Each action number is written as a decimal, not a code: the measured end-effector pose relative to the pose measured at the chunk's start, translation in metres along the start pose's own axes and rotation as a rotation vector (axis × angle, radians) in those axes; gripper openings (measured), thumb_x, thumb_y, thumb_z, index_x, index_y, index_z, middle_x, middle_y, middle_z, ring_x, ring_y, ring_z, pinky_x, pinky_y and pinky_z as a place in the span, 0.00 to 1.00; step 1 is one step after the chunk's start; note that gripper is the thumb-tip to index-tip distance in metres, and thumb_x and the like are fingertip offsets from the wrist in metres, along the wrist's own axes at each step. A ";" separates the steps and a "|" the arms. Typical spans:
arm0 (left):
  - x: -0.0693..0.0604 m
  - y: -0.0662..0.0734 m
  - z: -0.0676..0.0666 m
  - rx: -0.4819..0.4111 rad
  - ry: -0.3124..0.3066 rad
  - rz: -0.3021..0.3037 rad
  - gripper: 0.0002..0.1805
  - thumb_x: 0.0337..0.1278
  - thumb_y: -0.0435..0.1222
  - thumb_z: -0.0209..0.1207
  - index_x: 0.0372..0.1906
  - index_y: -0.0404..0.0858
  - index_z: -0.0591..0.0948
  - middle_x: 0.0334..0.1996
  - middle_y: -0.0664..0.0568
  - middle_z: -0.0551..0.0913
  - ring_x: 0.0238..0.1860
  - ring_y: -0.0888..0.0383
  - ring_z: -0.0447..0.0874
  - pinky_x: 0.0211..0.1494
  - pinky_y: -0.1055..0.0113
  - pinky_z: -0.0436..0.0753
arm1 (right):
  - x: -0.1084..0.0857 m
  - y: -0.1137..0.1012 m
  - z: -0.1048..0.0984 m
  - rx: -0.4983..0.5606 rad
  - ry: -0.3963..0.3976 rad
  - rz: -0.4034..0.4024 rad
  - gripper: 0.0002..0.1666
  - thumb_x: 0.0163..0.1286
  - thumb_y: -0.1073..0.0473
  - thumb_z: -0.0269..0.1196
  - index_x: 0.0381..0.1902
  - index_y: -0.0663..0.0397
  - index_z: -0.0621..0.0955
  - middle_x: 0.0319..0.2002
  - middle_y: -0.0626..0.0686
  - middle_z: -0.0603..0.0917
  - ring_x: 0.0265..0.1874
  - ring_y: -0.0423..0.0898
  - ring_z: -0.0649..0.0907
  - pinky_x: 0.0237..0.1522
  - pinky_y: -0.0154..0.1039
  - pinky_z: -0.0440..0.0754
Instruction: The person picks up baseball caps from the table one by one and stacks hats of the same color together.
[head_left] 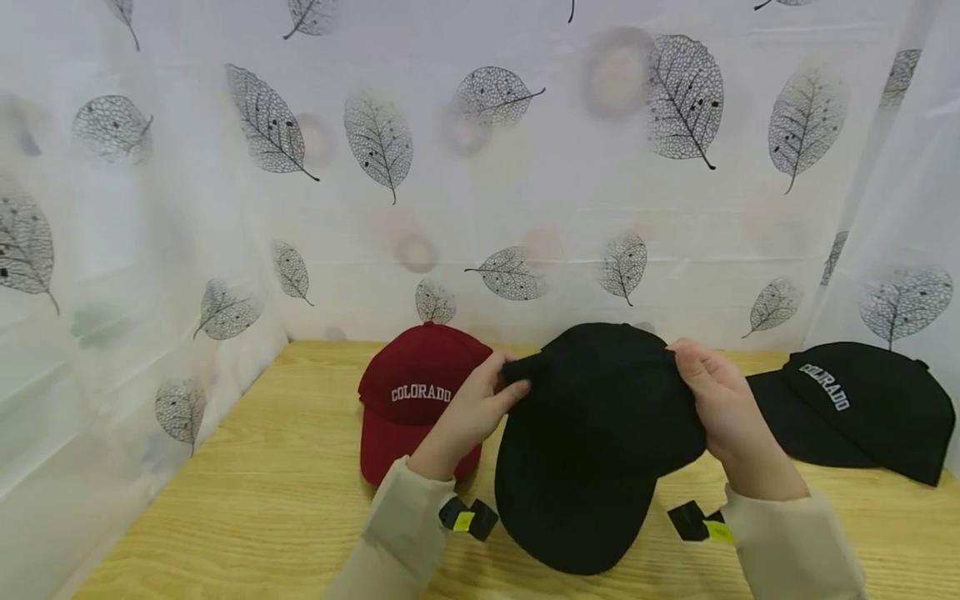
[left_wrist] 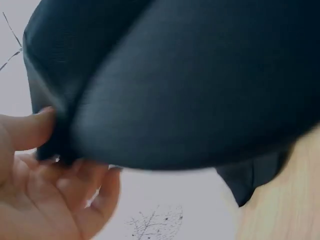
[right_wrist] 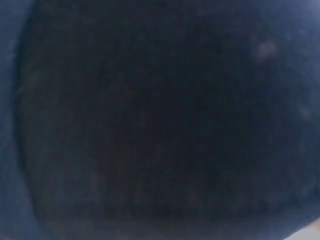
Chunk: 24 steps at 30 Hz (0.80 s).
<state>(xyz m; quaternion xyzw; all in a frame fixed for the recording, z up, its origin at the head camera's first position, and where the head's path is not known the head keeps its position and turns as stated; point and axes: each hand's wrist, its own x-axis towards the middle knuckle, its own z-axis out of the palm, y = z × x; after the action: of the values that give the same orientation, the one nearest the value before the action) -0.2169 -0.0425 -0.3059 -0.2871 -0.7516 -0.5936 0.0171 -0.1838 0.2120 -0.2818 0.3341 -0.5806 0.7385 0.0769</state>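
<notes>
Between my two hands a black cap [head_left: 600, 400] is held up over the table, its brim pointing down towards me. My left hand [head_left: 480, 404] pinches the cap's edge on the left, thumb on one side and fingers on the other; the left wrist view shows this left hand [left_wrist: 55, 180] at the edge beside the brim [left_wrist: 200, 100]. On the right side my right hand [head_left: 716, 400] grips the crown's edge with the thumb in front, its other fingers mostly hidden. Dark cap fabric [right_wrist: 160, 120] fills nearly all of the right wrist view.
A red cap [head_left: 420, 375] with white COLORADO lettering sits behind my left hand. Another black cap [head_left: 862, 408], lettered the same way, lies at the right on the wooden table [head_left: 262, 475]. A pale curtain with leaf prints [head_left: 420, 208] hangs behind the table and along its sides.
</notes>
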 end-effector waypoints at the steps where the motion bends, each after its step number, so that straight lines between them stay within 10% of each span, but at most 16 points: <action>1: 0.000 0.001 0.000 0.042 -0.003 -0.017 0.10 0.59 0.32 0.51 0.46 0.34 0.70 0.40 0.45 0.75 0.38 0.56 0.72 0.43 0.62 0.72 | 0.000 0.000 0.002 -0.076 0.011 -0.015 0.19 0.71 0.64 0.38 0.32 0.57 0.77 0.24 0.49 0.75 0.21 0.40 0.77 0.22 0.30 0.74; 5: -0.003 0.006 0.000 0.193 0.009 -0.005 0.14 0.60 0.36 0.49 0.51 0.39 0.72 0.47 0.50 0.74 0.45 0.57 0.71 0.49 0.58 0.70 | 0.000 0.000 0.010 -0.240 0.000 -0.061 0.16 0.70 0.66 0.40 0.30 0.58 0.75 0.20 0.49 0.72 0.16 0.41 0.75 0.17 0.33 0.70; 12: -0.010 0.023 0.006 0.349 0.014 0.202 0.14 0.65 0.36 0.43 0.47 0.35 0.75 0.45 0.49 0.76 0.46 0.58 0.72 0.52 0.63 0.69 | 0.001 0.003 0.023 -0.425 -0.043 -0.052 0.14 0.70 0.68 0.42 0.29 0.57 0.73 0.16 0.49 0.68 0.13 0.43 0.72 0.14 0.37 0.67; 18: -0.012 0.028 0.012 0.287 -0.127 0.169 0.12 0.62 0.37 0.48 0.43 0.34 0.76 0.35 0.49 0.79 0.35 0.61 0.75 0.41 0.70 0.73 | 0.001 0.008 0.031 -0.495 -0.123 -0.088 0.11 0.68 0.69 0.45 0.28 0.57 0.72 0.17 0.50 0.64 0.15 0.43 0.69 0.16 0.39 0.65; 24: -0.011 0.027 0.016 0.190 -0.101 0.155 0.09 0.62 0.31 0.46 0.25 0.35 0.69 0.17 0.53 0.61 0.20 0.62 0.60 0.26 0.71 0.64 | 0.001 0.010 0.030 -0.560 -0.128 -0.066 0.11 0.68 0.69 0.44 0.28 0.60 0.72 0.19 0.51 0.66 0.17 0.43 0.70 0.18 0.36 0.66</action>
<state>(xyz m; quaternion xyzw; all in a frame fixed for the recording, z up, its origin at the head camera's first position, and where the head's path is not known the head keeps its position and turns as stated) -0.1905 -0.0292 -0.2909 -0.3709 -0.7801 -0.5012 0.0522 -0.1778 0.1816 -0.2864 0.3646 -0.7544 0.5239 0.1532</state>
